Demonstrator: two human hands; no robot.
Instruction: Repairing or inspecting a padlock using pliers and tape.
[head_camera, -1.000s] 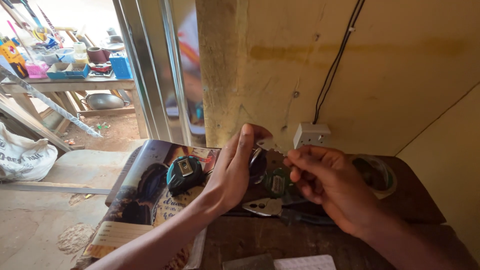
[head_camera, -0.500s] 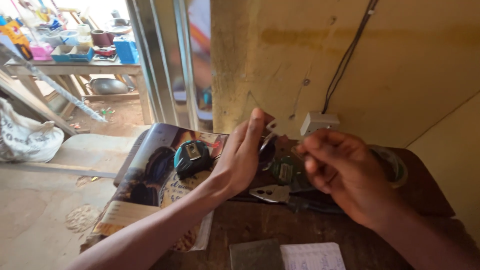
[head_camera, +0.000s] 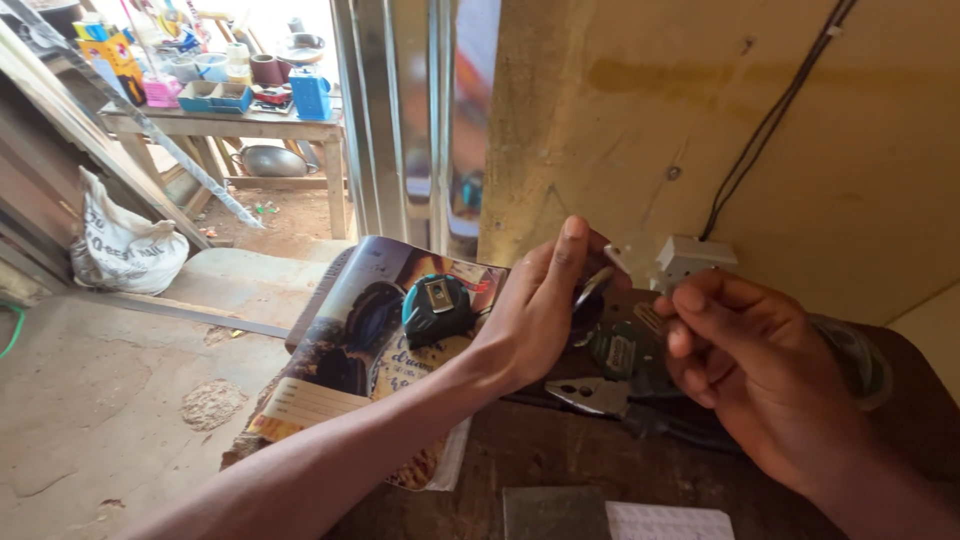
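Left hand (head_camera: 535, 310) raised, right hand (head_camera: 765, 375) pinching (fingers curled).

left hand (head_camera: 540, 310): sits higher than a second ago, fingers now straighter | right hand (head_camera: 760, 370): sits lower, nearer the camera | small white part (head_camera: 632, 258): now showing clear between both hands | view: drifts right

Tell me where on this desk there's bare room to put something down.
Bare wooden desk top shows between the magazine and the grey pad. It is crowded under the left hand and right hand, where pliers lie; a tape measure sits on the magazine.
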